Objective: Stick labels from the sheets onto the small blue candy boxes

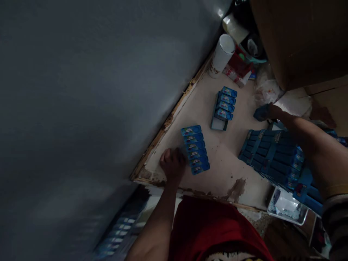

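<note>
My left hand [173, 162] rests on the tabletop, its fingers bent and slightly apart, with nothing visible in them. Just beside it, a slanting row of several flat blue packs [196, 149] lies on the table. My right hand [272, 111] reaches out to the far right, closed around a dark blue pack [261, 112]; its fingers are partly in shadow. Between the hands, an open blue tray-like box [219, 124] holds several upright blue packs [227, 103], and its near end shows a pale bare bottom. The print is too small to read.
Stacked blue boxes [265, 150] fill the right side below my right forearm. A clear plastic container [288, 204] sits at the near right edge. A white cylinder [221, 54], a red container [239, 63] and plastic bags [268, 88] stand at the back. A grey wall [95, 90] borders the left.
</note>
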Demonstrator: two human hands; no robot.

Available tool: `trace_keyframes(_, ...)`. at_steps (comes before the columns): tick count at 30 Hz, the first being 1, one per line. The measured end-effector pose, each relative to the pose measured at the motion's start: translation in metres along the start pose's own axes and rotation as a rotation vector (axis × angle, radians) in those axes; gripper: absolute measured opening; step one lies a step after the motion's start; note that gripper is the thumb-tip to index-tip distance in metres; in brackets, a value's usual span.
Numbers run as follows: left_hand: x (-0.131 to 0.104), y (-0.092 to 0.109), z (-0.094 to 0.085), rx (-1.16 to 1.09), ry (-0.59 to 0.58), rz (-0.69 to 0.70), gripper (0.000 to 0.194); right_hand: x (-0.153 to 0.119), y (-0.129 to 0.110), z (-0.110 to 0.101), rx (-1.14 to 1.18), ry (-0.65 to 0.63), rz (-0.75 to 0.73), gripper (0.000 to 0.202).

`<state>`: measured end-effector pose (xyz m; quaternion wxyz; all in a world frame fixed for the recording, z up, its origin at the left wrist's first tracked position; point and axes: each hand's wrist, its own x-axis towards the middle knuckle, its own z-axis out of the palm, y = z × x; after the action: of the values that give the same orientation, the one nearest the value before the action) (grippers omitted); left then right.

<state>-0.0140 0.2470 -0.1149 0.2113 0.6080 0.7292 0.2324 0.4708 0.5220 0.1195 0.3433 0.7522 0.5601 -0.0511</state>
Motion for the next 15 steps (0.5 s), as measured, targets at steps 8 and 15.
trace_keyframes(8, 0.006, 0.005, -0.002, -0.018, -0.028, 0.03, 0.05, -0.034, -0.053, -0.077, -0.102, -0.119, -0.087, 0.072)
trace_keyframes(15, 0.01, 0.015, -0.005, -0.052, -0.01, 0.013, 0.049, -0.148, -0.092, -0.082, 0.148, -0.2, -0.432, 0.072)
